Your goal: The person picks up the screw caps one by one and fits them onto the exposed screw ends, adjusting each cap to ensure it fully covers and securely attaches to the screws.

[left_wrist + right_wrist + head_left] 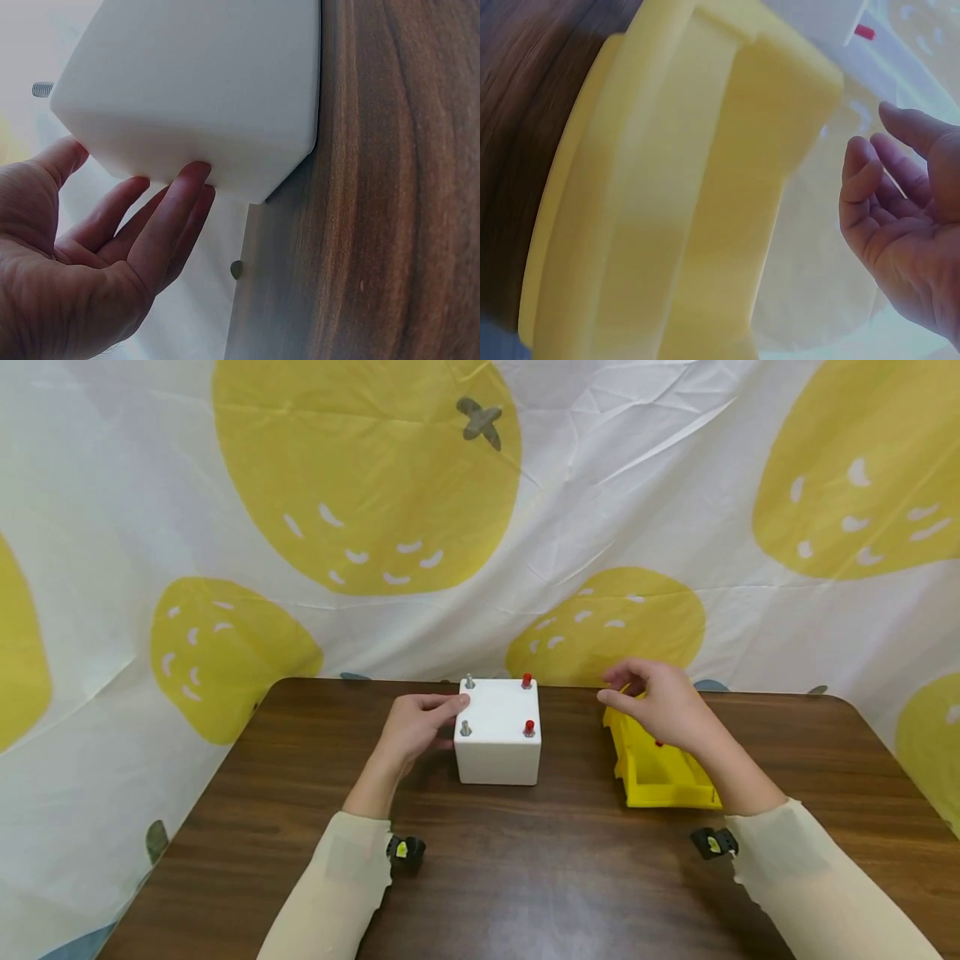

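A white box (497, 760) stands on the table with threaded metal bolts at its top corners. The two left bolts (466, 727) are bare; red caps (529, 727) sit on the two right ones. My left hand (420, 725) touches the box's left side, thumb over the top edge and fingertips against the side face (180, 142). Over the yellow bin (663, 795) hovers my right hand (660, 703), its fingers loosely bent, with nothing visible between them. A small red piece (659, 743) shows inside the bin, partly hidden by that hand.
The brown wood-grain table (487, 877) reaches back to a hanging white cloth (390, 635) with yellow fruit prints. The bin stands to the right of the box, with a gap between them. Each wrist wears a small black camera (407, 853).
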### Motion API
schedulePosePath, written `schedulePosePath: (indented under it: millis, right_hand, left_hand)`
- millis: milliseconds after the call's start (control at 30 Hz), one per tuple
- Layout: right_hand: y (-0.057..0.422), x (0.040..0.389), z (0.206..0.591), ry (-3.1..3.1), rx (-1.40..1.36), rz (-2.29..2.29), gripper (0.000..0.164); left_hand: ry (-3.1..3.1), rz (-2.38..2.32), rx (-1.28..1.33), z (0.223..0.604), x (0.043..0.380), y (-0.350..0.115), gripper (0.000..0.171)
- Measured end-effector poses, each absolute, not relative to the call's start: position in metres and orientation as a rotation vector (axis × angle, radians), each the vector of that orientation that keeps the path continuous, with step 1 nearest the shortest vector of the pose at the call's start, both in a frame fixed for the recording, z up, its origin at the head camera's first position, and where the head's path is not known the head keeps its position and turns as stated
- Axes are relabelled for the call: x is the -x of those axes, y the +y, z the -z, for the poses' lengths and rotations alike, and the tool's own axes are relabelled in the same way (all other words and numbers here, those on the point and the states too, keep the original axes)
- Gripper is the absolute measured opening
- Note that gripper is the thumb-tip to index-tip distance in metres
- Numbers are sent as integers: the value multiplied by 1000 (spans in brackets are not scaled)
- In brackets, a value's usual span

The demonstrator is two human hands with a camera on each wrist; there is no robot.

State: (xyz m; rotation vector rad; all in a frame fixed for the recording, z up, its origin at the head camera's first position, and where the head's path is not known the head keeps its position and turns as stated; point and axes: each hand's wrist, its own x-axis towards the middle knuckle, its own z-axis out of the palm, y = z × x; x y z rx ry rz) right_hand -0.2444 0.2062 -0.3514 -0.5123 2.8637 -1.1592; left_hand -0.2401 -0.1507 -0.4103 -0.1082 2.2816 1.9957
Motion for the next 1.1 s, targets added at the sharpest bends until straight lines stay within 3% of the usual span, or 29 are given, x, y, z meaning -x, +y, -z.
schedulePosePath:
  millis: [533, 1100]
  right_hand:
    - [230, 251, 361, 3002, 500, 826, 26]
    - [236, 267, 376, 2965, 392, 386, 31]
  left_hand:
    - [2289, -1988, 102, 410, 240, -151, 47]
    - [2279, -1994, 109, 409, 239, -150, 47]
